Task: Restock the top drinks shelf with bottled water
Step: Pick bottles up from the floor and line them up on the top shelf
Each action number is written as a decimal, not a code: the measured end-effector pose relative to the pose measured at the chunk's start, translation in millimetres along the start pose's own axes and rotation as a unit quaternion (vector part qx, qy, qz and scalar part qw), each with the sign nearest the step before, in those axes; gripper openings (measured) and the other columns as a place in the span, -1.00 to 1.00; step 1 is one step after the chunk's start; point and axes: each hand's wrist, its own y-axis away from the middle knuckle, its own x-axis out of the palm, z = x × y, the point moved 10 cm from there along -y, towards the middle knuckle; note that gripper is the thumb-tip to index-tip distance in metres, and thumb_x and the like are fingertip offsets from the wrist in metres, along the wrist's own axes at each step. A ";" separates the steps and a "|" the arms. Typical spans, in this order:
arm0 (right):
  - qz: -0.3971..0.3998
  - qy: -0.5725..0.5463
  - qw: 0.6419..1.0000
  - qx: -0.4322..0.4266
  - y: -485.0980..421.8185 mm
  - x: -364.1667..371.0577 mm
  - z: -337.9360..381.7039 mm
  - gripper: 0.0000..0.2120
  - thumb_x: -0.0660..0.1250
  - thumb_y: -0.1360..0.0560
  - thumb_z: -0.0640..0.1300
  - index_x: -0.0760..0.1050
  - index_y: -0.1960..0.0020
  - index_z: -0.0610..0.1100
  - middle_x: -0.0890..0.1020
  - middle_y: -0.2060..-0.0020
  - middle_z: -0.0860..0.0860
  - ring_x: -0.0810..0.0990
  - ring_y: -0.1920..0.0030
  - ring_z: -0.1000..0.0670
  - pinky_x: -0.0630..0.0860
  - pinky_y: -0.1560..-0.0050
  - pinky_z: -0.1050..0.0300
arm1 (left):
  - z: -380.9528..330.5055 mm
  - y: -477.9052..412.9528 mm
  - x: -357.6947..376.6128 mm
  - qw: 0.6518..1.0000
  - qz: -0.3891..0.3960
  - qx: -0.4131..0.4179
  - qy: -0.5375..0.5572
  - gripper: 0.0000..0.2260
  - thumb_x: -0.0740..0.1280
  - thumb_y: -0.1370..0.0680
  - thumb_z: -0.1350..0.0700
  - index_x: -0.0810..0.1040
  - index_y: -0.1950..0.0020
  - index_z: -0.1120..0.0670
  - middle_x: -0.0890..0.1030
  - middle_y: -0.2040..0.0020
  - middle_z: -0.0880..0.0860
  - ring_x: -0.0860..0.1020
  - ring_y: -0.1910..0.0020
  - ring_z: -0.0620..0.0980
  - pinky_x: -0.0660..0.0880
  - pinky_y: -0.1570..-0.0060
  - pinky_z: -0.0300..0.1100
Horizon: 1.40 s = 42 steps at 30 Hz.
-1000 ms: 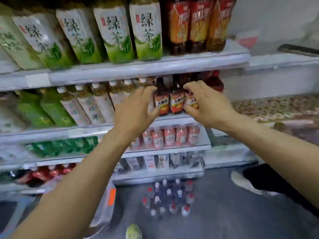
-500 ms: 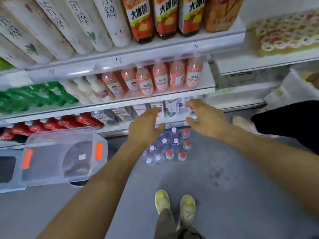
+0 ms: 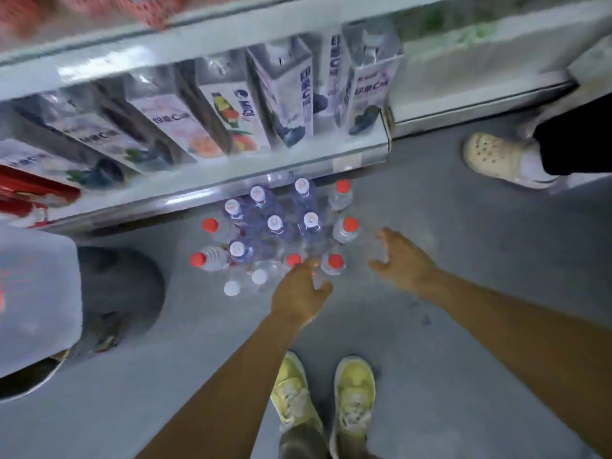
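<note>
A cluster of water bottles (image 3: 275,233) stands on the grey floor in front of the bottom shelf, some with red caps, some with white caps and blue-tinted bodies. My left hand (image 3: 299,289) reaches down to the near edge of the cluster, its fingers touching a red-capped bottle (image 3: 332,264); I cannot tell whether it grips it. My right hand (image 3: 402,260) hovers open, fingers spread, just to the right of the bottles and holds nothing. The top shelf is out of view.
The bottom shelf (image 3: 205,190) holds drink cartons (image 3: 288,94) just behind the bottles. A translucent plastic bin (image 3: 36,299) sits at the left. My yellow shoes (image 3: 324,392) stand below the bottles. Another person's cream clog (image 3: 496,157) is at the right.
My view has tilted from the upper shelves down to the floor. Both hands have dropped from the tea bottles on the shelf to the water bottles on the floor.
</note>
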 end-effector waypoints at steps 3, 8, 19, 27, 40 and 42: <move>-0.024 -0.060 0.998 0.017 -49.8 31.5 -22.6 -0.27 0.46 -0.47 -0.08 0.18 -0.53 -0.15 0.34 -0.41 -0.20 0.38 -0.40 -0.21 0.33 -0.39 -0.07 | 27.9 -41.8 53.6 1.000 0.017 0.004 0.015 -0.33 0.43 -0.52 0.01 0.21 -0.56 0.04 0.37 -0.47 0.12 0.42 -0.38 0.13 0.36 -0.35 -0.03; -0.090 -0.120 0.988 -0.037 -107.0 50.0 -18.7 -0.27 0.52 -0.42 -0.12 0.28 -0.51 -0.09 0.38 -0.39 -0.19 0.36 -0.40 -0.20 0.28 -0.40 0.02 | 39.7 -89.3 83.9 0.993 -0.055 0.091 0.052 -0.31 0.53 -0.43 0.08 0.33 -0.51 0.05 0.41 -0.46 0.04 0.37 -0.42 0.03 0.27 -0.34 -0.22; -0.171 -0.158 0.968 -0.094 -126.1 60.0 -20.5 -0.53 0.43 -0.26 0.08 0.51 -0.13 -0.06 0.62 -0.03 -0.06 0.61 -0.03 -0.15 0.56 -0.09 -0.16 | 30.2 -95.7 80.6 0.972 -0.135 0.126 0.144 -0.55 0.47 -0.47 0.18 0.51 -0.36 0.07 0.55 -0.28 0.01 0.49 -0.27 -0.01 0.42 -0.28 -0.09; -0.312 -0.020 0.922 -0.229 -39.7 33.7 56.8 -0.56 0.27 -0.43 -0.21 0.45 -0.31 -0.24 0.52 -0.22 -0.20 0.44 -0.20 -0.21 0.43 -0.17 -0.13 | 60.1 -38.8 63.4 0.980 -0.146 0.047 0.125 -0.61 0.41 -0.53 0.11 0.48 -0.35 0.04 0.53 -0.28 0.03 0.49 -0.25 0.01 0.46 -0.22 -0.08; -0.032 -0.098 0.980 -0.171 -65.2 223.2 136.4 -0.33 0.40 -0.51 -0.16 0.20 -0.53 -0.13 0.40 -0.41 -0.12 0.34 -0.42 -0.13 0.32 -0.37 -0.01 | 246.3 -19.3 -13.1 0.944 -0.222 -0.090 0.225 -0.33 0.42 -0.55 0.01 0.19 -0.58 0.02 0.27 -0.54 0.06 0.30 -0.49 0.06 0.29 -0.45 0.09; -0.072 -0.128 0.973 -0.176 -78.4 226.0 133.8 -0.44 0.42 -0.49 -0.12 0.36 -0.45 -0.14 0.50 -0.33 -0.11 0.44 -0.35 -0.15 0.37 -0.34 -0.06 | 244.6 -33.3 -19.7 0.954 -0.221 -0.035 0.198 -0.40 0.45 -0.52 0.01 0.32 -0.52 0.04 0.39 -0.47 0.06 0.37 -0.44 0.03 0.32 -0.42 0.02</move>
